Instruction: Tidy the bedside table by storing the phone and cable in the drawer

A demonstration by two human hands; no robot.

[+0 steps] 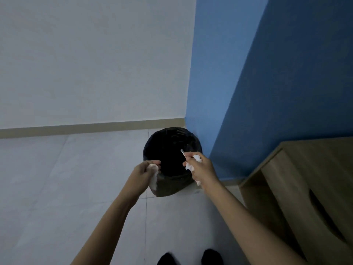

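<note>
Both my hands are held over a black-lined trash bin (172, 148) standing on the floor in the corner. My left hand (145, 174) is closed around a crumpled white tissue (153, 180) at the bin's near left rim. My right hand (200, 167) grips another white tissue (191, 165) together with a small silvery wrapper (183, 152) that pokes up over the bin opening. The wooden bedside table (305, 188) stands at the right, with a dark curved handle cut-out on its front. No phone or cable is in view.
A white wall with a beige skirting board (86, 127) runs behind the bin. A blue wall (267, 73) meets it at the corner, right of the bin. Pale floor tiles (66, 188) spread to the left. My dark shoes (191, 258) show at the bottom edge.
</note>
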